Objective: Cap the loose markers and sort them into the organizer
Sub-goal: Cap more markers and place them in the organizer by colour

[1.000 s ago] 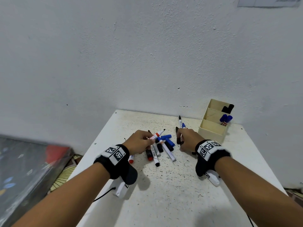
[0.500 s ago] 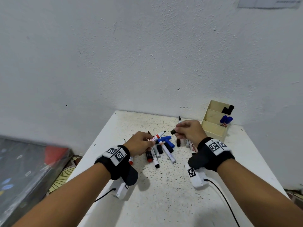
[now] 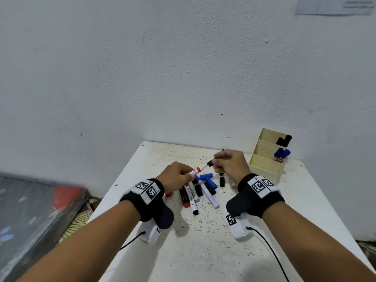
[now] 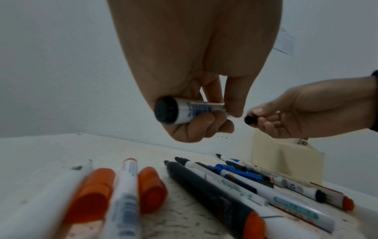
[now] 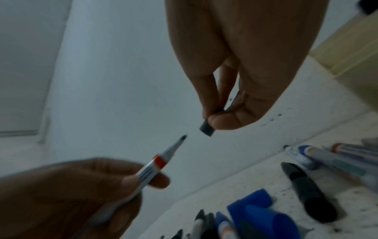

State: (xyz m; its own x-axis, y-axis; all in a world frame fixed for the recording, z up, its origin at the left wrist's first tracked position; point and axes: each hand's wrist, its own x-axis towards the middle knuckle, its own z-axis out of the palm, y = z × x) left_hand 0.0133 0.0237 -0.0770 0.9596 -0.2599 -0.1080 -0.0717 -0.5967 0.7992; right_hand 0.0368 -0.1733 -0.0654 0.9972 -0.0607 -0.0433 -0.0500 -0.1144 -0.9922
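The right hand's (image 3: pixel 231 162) fingers (image 5: pixel 223 120) pinch a black cap (image 5: pixel 207 129), its open end just short of the dark tip of an uncapped marker (image 3: pixel 196 170). The left hand's (image 3: pixel 176 176) fingers (image 4: pixel 202 125) are curled around that marker's white barrel, which carries a red band. Both hands are raised above the pile of loose markers (image 3: pixel 200 193) and caps on the speckled white tabletop (image 3: pixel 203 241). Beyond the pile, against the wall, stands the cream organizer (image 3: pixel 264 165), with black and blue markers in its rear compartments.
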